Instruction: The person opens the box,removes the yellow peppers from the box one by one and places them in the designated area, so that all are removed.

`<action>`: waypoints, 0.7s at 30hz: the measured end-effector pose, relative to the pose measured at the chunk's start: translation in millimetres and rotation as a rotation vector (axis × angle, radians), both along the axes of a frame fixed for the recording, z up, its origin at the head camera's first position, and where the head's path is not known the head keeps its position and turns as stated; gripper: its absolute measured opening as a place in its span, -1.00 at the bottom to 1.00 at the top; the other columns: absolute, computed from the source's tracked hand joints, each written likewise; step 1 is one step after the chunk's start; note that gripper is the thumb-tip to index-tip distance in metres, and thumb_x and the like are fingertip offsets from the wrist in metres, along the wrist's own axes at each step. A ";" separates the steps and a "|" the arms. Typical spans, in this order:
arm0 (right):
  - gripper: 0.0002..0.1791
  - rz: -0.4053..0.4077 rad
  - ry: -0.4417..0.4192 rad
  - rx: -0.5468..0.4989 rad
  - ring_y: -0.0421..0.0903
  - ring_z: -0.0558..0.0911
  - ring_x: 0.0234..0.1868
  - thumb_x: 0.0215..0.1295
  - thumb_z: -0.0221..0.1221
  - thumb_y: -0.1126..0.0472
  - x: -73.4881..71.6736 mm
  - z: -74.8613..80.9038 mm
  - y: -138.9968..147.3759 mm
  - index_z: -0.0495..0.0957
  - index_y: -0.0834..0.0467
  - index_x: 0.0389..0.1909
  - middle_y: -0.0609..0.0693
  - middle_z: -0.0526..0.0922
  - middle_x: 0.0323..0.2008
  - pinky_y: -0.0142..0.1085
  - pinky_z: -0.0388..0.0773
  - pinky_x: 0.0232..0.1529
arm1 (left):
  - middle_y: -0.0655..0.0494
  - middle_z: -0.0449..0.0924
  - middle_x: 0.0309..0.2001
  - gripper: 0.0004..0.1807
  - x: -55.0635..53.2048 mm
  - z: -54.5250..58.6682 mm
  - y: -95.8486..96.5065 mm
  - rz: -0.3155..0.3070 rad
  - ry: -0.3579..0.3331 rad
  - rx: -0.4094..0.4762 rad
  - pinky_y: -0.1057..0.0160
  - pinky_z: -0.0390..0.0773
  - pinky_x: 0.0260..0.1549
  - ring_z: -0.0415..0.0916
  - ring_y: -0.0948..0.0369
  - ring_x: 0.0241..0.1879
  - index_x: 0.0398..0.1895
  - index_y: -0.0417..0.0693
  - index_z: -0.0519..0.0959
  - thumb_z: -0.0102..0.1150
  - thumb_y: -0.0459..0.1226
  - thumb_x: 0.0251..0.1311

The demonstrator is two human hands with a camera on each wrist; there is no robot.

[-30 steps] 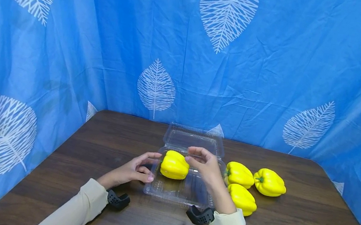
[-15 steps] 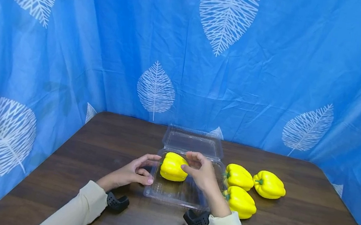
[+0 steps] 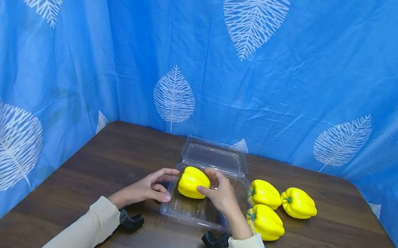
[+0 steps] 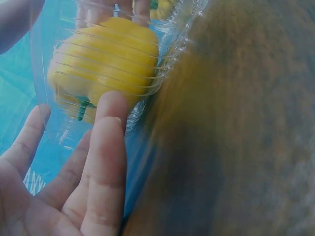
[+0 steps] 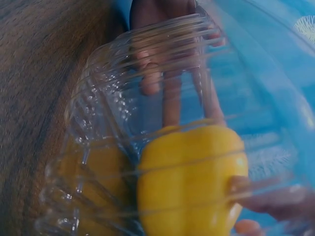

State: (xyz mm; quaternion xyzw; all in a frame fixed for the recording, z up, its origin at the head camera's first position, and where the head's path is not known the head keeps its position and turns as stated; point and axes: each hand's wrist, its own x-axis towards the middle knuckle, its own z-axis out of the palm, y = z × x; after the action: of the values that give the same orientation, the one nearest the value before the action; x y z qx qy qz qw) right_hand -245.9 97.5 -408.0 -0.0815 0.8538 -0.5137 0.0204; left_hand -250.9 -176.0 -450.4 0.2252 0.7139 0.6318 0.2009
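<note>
A yellow bell pepper (image 3: 194,183) lies on its side in the left part of a clear plastic clamshell box (image 3: 185,215), green stem toward the left wall. My right hand (image 3: 222,192) reaches over the box and holds the pepper's right end, thumb on the near side and a finger farther back. In the right wrist view, a fingertip touches the pepper (image 5: 189,177). At the box's left wall, my left hand (image 3: 145,185) has its fingers spread and slightly bent. The left wrist view shows these fingers (image 4: 106,162) outside the clear plastic, apart from the pepper.
Several more yellow bell peppers (image 3: 298,203) sit on the brown wooden table (image 3: 335,243) right of the box, the nearest ones close to its wall. The box's lid (image 3: 215,156) is folded back behind it. A blue leaf-print curtain (image 3: 289,86) hangs behind the table.
My right thumb has slid down from the pepper's upper right onto its near side. The pepper, the box and my left hand have hardly moved.
</note>
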 end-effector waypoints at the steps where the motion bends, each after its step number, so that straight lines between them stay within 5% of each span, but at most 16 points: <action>1: -0.36 0.003 -0.004 0.003 0.29 0.60 0.27 0.34 0.44 0.35 -0.2 -0.2 0.1 0.52 0.33 0.41 0.28 0.61 0.31 0.13 0.65 0.22 | -0.40 0.17 0.59 -0.07 0.0 0.3 0.0 0.000 0.003 0.002 0.19 0.70 0.01 0.68 0.10 -0.01 0.68 -0.19 0.13 0.40 -0.18 0.37; 21: -0.30 0.051 -0.023 0.026 0.22 0.65 0.16 0.22 0.51 0.38 0.9 -1.6 -0.4 0.52 0.35 0.38 0.24 0.69 0.15 0.08 0.69 0.13 | -0.41 0.15 0.60 -0.08 -2.0 -3.0 0.1 0.005 0.015 0.000 0.21 0.70 0.00 0.69 0.12 -0.03 0.68 -0.18 0.13 0.40 -0.20 0.37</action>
State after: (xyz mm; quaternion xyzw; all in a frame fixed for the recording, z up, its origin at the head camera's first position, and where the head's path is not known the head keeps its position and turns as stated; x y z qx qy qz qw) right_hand -245.0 97.0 -409.6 -0.0970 0.8578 -0.5027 0.0445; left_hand -252.9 -175.8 -453.5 0.2280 0.7161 0.6306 0.1940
